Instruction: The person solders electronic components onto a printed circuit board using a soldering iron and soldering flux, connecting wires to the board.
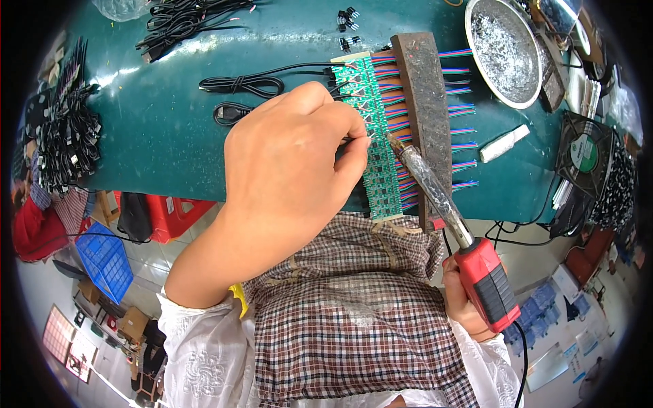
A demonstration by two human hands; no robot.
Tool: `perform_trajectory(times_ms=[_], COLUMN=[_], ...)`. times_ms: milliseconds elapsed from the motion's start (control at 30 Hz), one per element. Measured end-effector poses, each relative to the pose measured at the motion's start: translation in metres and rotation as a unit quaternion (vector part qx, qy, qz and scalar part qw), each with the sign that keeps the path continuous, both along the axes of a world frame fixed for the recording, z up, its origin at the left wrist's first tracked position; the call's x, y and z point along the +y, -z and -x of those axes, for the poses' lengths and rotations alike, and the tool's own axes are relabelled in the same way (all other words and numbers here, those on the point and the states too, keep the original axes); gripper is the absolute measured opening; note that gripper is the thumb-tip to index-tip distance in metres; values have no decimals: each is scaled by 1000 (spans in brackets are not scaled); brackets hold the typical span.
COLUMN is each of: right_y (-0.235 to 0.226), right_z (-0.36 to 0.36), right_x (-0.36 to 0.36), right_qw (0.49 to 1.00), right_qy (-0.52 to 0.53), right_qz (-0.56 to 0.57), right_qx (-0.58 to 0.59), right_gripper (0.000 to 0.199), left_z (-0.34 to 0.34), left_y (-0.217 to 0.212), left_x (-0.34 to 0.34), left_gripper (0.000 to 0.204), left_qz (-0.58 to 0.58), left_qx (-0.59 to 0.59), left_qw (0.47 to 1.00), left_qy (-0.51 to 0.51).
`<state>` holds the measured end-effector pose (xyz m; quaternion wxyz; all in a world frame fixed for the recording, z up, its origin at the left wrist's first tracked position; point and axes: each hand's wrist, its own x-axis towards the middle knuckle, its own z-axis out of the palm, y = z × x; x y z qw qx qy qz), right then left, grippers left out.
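Observation:
A long green circuit board panel (384, 178) lies on the table, with colored wires fanning out from its right side. Over its left edge my left hand (292, 153) is closed in a pinch, fingertips at the middle of the panel. A dark sliver shows between those fingers, but most of what they hold is hidden. My right hand (464, 302), low on the right, grips the red and black handle of a soldering iron (434, 187). The iron's tip comes close to the panel's right edge, just right of my left fingertips. Black cables (245, 84) run from the panel's upper part leftward.
A dark heavy bar (423, 102) lies across the colored wires. Beyond it are a metal bowl (473, 27) of silvery bits, a white block (504, 143) and a fan (583, 151). Cable bundles (68, 139) hang at the left edge; small black parts (348, 20) sit at the back.

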<state>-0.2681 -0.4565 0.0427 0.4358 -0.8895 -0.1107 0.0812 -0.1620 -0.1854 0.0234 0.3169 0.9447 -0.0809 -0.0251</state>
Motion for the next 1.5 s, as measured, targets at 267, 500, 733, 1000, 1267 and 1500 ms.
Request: perform_trajectory(times_ms=[267,500,733,1000,1267,1500], right_y=[-5,-13,-11,-2,10,4], right_z=[-4,-5,-7,-4,14,12], right_x=[5,11,11,9,-3,-10], right_qw=[1000,993,994,999,994,994], right_qy=[4,57,47,38,99,83], right_qz=[21,69,62,30,-38,-13], right_qx=[-8,80,77,10,26,67], right_gripper=[27,11,13,16,31,33], left_z=[-1,-4,-6,-6,-8,-10], left_y=[1,0,-1,-2,-1,-1], left_x=[-1,-1,-1,0,-1,0], left_gripper=[7,7,7,7,7,7], left_qz=[-5,-14,-13,-12,-4,-7], left_qx=[1,2,11,15,19,28], left_qw=[1000,1000,1000,1000,1000,1000], left_qy=[-9,-2,4,5,14,12])
